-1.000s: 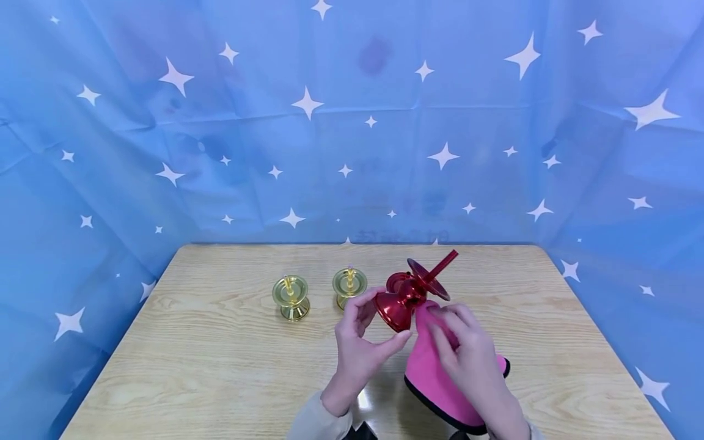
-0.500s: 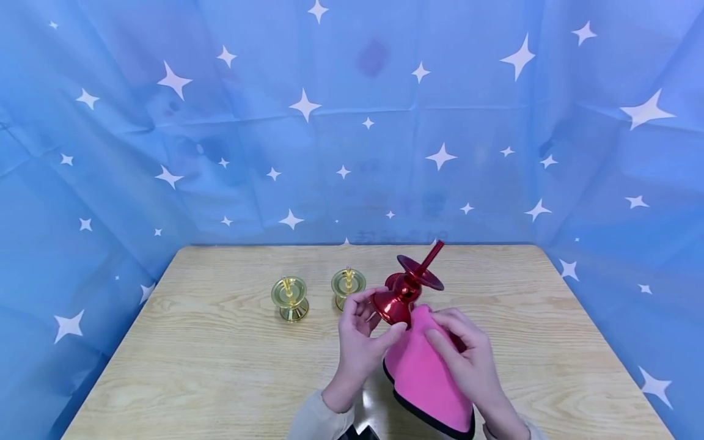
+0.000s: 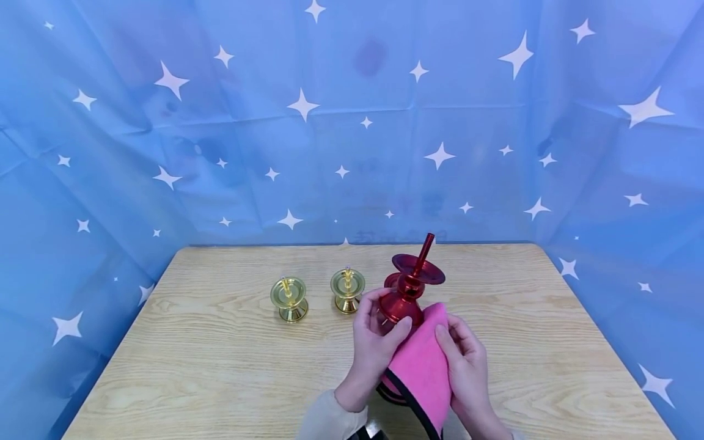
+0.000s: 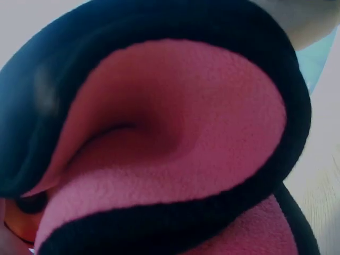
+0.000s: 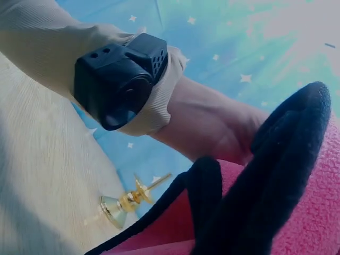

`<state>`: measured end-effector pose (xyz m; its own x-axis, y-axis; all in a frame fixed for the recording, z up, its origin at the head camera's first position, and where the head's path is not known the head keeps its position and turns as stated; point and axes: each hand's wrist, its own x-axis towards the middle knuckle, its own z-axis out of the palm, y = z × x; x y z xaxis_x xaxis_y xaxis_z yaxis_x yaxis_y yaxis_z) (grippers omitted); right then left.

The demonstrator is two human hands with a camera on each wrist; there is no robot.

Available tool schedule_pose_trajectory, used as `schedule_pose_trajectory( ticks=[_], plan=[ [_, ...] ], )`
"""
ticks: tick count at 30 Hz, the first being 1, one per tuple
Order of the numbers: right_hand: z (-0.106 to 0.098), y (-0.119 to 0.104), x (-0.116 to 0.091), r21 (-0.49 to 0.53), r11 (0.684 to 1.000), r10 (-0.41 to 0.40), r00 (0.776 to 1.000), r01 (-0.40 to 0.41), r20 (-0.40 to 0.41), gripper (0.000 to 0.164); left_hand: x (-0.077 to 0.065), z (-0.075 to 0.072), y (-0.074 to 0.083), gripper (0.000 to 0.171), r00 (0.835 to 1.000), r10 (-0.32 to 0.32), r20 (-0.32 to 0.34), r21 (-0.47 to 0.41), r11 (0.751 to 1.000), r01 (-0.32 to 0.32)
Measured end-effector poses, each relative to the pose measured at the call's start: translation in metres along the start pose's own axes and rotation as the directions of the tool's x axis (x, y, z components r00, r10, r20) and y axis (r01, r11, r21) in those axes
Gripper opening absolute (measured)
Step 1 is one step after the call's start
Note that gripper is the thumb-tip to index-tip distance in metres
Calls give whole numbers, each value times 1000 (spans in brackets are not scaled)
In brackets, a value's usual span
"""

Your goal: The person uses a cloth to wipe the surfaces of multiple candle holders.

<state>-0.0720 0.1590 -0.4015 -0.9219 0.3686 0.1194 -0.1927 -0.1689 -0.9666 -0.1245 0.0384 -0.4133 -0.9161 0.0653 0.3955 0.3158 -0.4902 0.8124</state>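
Currently I see red candle holder (image 3: 404,305), my landmark, tilted slightly right. Left hand (image 3: 374,342) grips its flared base: thumb in front, fingers around left side. Right hand (image 3: 467,360) pinches pink cloth (image 3: 420,366) between thumb and fingers, right of base; whether cloth touches base, I can't tell. Gold holders (image 3: 348,290) stand left of landmark, on wooden table (image 3: 220,366).

Red candlestick (image 3: 409,286) — partly behind left fingers (image 3: 401,330) and pink cloth (image 3: 423,359)
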Motion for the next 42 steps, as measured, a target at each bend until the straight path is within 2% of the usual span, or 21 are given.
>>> schedule_pose_trajectory(
  ticks=[5, 9, 12, 17, 19, 22, 25, 28, 32, 35, 40, 42],
  plan=[
    [1, 1, -1, 19, 1000, -19, 999, 20, -35, 19, 2, 3, 0, 42, 999, -16, -38, 61, 998, 19],
    [0, 3, -1, 3, 999, -36, 998, 37, -55, 19, 3, 5, 0, 35, 999, 25, -45, 140, 990, -18],
    [-1, 3, -1, -21, 999, -43, 998, 42, -49, 19, 3, 4, 0, 38, 998, 47, -33, 191, 981, -40],
    [-3, 5, -1, -37, 998, -45, 999, 43, -29, 17, 5, 1, 5, 38, 999, -8, -31, 240, 971, 15],
    [-4, 6, -1, -41, 998, -43, 999, 42, -24, 17, 6, 0, 5, 37, 999, -11, -32, 261, 965, 19],
    [-6, 7, -1, -52, 998, -35, 999, 34, -26, 16, 7, -1, 5, 37, 999, 36, -29, 328, 944, -25],
    [-9, 6, -1, -59, 998, -40, 999, 38, -31, 16, 10, -1, 5, 36, 994, 109, -16, 407, 909, -93],
    [-12, 3, 0, -47, 998, -38, 998, 36, -46, 18, 15, 0, 4, 35, 988, 154, 13, 461, 876, -142],
    [-20, -4, 1, -17, 999, -28, 996, 27, -90, 19, 21, 3, 1, 32, 986, 165, 28, 506, 848, -157],
    [-27, -10, 2, -5, 1000, -19, 993, 19, -116, 18, 25, 9, 3, 32, 985, 174, 21, 522, 838, -159],
    [-40, -19, 3, 16, 1000, -8, 987, 11, -163, 16, 29, 18, 9, 31, 989, 148, 25, 521, 842, -139],
    [-45, -22, 3, 34, 999, -11, 982, 17, -187, 16, 32, 18, 0, 31, 993, 118, 20, 522, 845, -111]
  ],
)
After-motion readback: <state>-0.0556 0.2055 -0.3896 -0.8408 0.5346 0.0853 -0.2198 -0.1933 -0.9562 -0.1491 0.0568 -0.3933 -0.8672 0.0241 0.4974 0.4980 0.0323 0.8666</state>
